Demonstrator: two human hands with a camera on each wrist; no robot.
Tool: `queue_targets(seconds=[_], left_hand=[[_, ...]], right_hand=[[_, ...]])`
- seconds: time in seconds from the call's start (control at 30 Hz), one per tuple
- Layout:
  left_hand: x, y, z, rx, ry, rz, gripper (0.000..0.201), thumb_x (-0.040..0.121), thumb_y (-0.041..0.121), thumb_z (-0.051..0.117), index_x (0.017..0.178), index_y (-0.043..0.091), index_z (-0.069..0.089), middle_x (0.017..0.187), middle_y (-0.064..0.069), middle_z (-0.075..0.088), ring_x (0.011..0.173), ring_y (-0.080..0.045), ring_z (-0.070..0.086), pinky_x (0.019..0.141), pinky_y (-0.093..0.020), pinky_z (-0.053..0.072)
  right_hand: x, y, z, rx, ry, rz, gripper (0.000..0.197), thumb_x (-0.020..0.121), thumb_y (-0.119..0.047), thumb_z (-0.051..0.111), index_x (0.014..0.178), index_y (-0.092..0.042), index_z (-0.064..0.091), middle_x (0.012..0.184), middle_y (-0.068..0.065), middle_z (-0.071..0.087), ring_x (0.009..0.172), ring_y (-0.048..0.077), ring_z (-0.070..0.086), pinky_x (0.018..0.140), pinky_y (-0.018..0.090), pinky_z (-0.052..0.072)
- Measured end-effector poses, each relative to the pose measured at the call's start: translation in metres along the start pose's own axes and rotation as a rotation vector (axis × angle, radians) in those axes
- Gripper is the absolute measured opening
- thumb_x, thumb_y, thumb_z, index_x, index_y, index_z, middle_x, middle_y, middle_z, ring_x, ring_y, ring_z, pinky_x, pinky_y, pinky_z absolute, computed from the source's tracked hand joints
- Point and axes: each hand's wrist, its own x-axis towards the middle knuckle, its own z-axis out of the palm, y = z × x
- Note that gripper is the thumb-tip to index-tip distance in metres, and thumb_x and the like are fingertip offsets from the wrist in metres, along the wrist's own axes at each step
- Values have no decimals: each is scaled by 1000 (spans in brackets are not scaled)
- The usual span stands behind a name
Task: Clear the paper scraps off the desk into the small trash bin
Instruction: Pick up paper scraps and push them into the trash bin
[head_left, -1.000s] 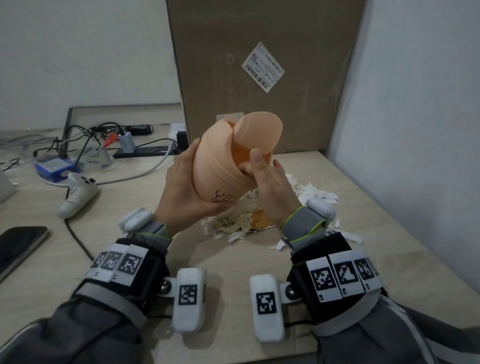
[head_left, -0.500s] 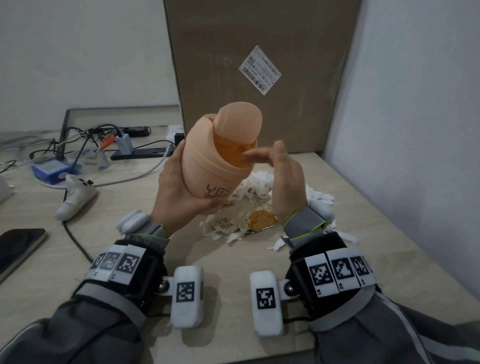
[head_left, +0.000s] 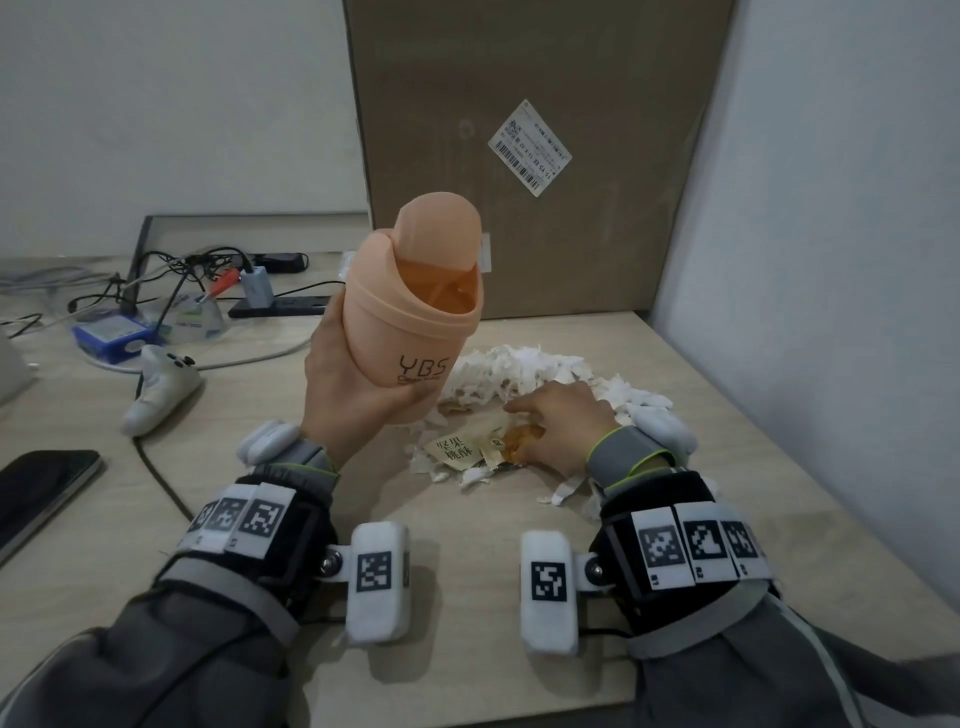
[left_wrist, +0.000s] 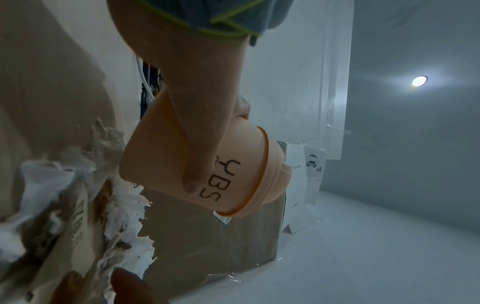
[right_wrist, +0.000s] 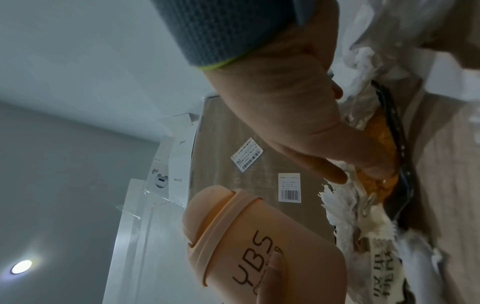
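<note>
Pale wood-grain desk (head_left: 467, 571) set against white walls, with a tall cardboard box (head_left: 519, 156) standing at its back edge and bearing a barcode label (head_left: 530, 148).

Item 1: small trash bin (head_left: 410, 317), peach plastic, lettered "YBS". Held clear of the desk in the left hand (head_left: 353, 384), whose fingers and thumb curl round the lower body; the left wrist view shows the thumb lying across the lettering. Swing lid tipped, orange interior showing. Compared with half a second ago the bin stands more nearly upright and a little higher in the head view.

Item 2: paper scraps (head_left: 524, 369), a heap of white shreds on the desk to the right of the bin and behind the right hand, with loose bits (head_left: 561, 493) nearer the person.

Item 3: snack wrapper (head_left: 457, 449), tan with printed characters, lying at the front of the heap; its orange part (head_left: 519, 441) sits under the right hand.

Item 4: right hand (head_left: 561, 431). Half a second ago it was raised at the bin's mouth with fingers extended; now it is down on the heap, palm down, fingers bent onto the wrapper and shreds. The right wrist view shows fingertips (right_wrist: 337, 174) pressing on the scraps; whether anything is actually gripped cannot be told.

Other stock, left side: dark phone (head_left: 36, 493), white controller (head_left: 161, 384), blue box (head_left: 109, 335), tangle of cables (head_left: 171, 280).
</note>
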Motion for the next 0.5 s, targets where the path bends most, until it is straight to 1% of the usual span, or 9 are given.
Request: queue_targets(seconds=[0.03, 0.07, 0.13, 0.2, 0.3, 0.37, 0.43, 0.5], left_hand=[[0, 0, 0, 1, -3, 2, 133, 44, 62, 84, 158, 26, 26, 136, 8, 47, 128, -17, 50, 107, -52, 50], [0, 0, 0, 2, -5, 2, 133, 44, 62, 84, 158, 27, 26, 135, 9, 48, 128, -17, 50, 107, -53, 50], [-1, 0, 0, 5, -6, -1, 132, 44, 61, 85, 158, 29, 26, 134, 11, 47, 128, -17, 50, 106, -53, 51], [-1, 0, 0, 13, -6, -6, 133, 44, 62, 85, 158, 28, 26, 136, 10, 47, 130, -18, 50, 107, -55, 50], [-1, 0, 0, 25, -5, -15, 135, 44, 63, 84, 159, 26, 24, 140, 7, 46, 132, -20, 49, 108, -57, 49], [-1, -1, 0, 23, -3, -21, 135, 44, 63, 84, 159, 27, 24, 141, 6, 47, 132, -20, 49, 108, -57, 49], [-1, -2, 0, 20, 3, -33, 135, 44, 62, 85, 159, 26, 24, 145, 1, 48, 133, -22, 49, 107, -58, 49], [0, -3, 0, 14, 20, -45, 135, 44, 61, 85, 159, 25, 25, 146, -2, 48, 134, -25, 50, 107, -59, 49]], right_hand=[[0, 0, 1, -60, -17, -8, 53, 84, -32, 60, 134, -41, 43, 139, 2, 40, 130, 31, 28, 99, 43, 31], [1, 0, 1, -87, -24, -17, 51, 86, -30, 57, 133, -41, 43, 140, 1, 38, 131, 31, 25, 99, 43, 29], [1, 1, 2, -83, -16, -29, 43, 87, -26, 57, 126, -41, 50, 139, 0, 39, 131, 29, 24, 100, 43, 26], [1, 1, 3, -45, 34, -30, 34, 86, -24, 58, 116, -41, 57, 135, -1, 40, 131, 27, 24, 101, 43, 24], [1, 0, 1, 35, 153, -29, 17, 84, -28, 64, 97, -38, 63, 130, -5, 44, 129, 22, 27, 101, 42, 22], [1, -1, -2, 111, 239, -33, 7, 81, -32, 67, 86, -36, 65, 124, -6, 49, 125, 21, 32, 98, 40, 23], [1, -2, -5, 227, 350, -52, 7, 80, -31, 67, 78, -36, 63, 114, -8, 55, 119, 19, 38, 93, 38, 24], [1, -5, -9, 412, 478, -86, 9, 80, -32, 68, 76, -34, 61, 99, -13, 57, 111, 15, 46, 88, 34, 23]])
